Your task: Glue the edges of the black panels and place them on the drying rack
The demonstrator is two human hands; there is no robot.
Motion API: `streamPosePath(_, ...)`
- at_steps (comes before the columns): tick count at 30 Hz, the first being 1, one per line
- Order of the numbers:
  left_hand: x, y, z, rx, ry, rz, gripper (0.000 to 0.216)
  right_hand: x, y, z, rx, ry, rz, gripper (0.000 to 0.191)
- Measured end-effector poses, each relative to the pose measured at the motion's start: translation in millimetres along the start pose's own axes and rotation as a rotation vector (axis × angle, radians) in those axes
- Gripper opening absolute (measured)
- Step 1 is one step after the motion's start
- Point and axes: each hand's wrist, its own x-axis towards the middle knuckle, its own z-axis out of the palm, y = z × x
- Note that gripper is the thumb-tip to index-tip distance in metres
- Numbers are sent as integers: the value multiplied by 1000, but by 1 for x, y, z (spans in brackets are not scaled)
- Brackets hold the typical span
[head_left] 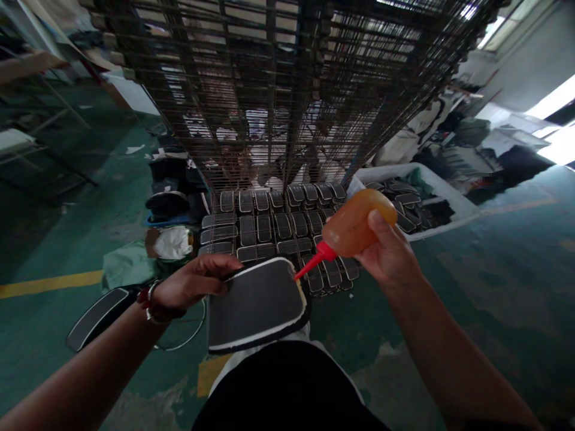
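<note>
Left hand (200, 281) pinching panel (254, 308), right hand (390, 248) wrapped round bottle (353, 224); amber edging (302, 293) only at panel's 3 o'clock, looks partway done tbh.

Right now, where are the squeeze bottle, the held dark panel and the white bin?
Squeeze bottle (354, 226): head view, middle of its orange body.
Held dark panel (256, 306): head view, middle of its flat face.
White bin (457, 199): head view, its bare side wall.

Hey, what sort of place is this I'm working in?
Probably a factory workshop: there's a tall wire rack, rows of similar dark panels low down by it, and a white bin holding many more dark pieces.
</note>
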Motion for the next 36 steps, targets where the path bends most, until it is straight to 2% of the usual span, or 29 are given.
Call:
streamPosePath(10, 2, -6, -2, -137, 161, 47, 31, -13, 1, -11, 16, 100, -38, 45)
streamPosePath(18, 7, -11, 8, -272, 161, 70, 29, -4, 12, -14, 79, 269, -186, 31)
streamPosePath(27, 6, -15, 14, -355, 193, 70, 32, -7, 16, -10, 37, 298, -237, 29)
streamPosePath(36, 9, -16, 16, -399, 168, 71, 31, -12, 23, 1, 49, 266, -201, 31)
